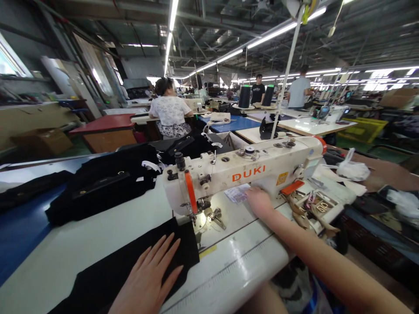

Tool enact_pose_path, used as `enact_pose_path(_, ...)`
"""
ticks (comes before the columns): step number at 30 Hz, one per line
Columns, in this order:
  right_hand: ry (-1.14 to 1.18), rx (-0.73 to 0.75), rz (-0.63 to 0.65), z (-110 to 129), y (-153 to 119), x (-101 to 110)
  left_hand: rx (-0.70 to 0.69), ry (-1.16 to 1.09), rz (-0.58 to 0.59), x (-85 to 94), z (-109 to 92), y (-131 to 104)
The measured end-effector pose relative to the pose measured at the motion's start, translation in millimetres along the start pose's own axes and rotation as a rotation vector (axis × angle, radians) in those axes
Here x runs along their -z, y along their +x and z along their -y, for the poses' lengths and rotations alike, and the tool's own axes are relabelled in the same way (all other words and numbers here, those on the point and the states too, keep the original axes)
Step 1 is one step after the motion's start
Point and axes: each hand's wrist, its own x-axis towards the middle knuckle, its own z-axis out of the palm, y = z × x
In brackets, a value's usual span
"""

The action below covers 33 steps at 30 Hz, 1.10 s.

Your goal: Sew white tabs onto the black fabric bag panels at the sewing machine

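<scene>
My left hand (155, 268) lies flat with its fingers stretched out on a piece of black fabric (108, 268), left of the needle area. The fabric's right end reaches close to the presser foot of a white sewing machine (212, 172) lettered DUKI. Under the machine's arm, my right hand (258, 201) reaches to a stack of small printed paper labels (236, 193). Its fingers are bent at the stack's right end, and the fingertips are partly hidden. A hinged metal guide (217, 218) sits on the bed beside the lit needle plate.
Black fabric pieces (108, 179) with white tags are heaped behind the machine on the left. A small tray (322, 205) with metal buckles stands at the right end of the bed. Thread cones (244, 97) rise behind. A co-worker (170, 107) sits ahead at another machine.
</scene>
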Motion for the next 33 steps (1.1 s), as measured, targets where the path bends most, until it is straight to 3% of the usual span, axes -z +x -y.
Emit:
enact_pose_path(14,0.135,0.002,-0.112,-7,-7,0,-0.046,-0.009,-0.085,-5.9,5,0)
enact_pose_path(28,0.467,-0.058,-0.203,-13,-5,-12,-0.037,0.014,-0.049,-3.9,4,0)
enact_pose_path(33,0.496,-0.029,-0.323,-17,-3,-8,-0.097,0.035,-0.149,-3.9,9,2)
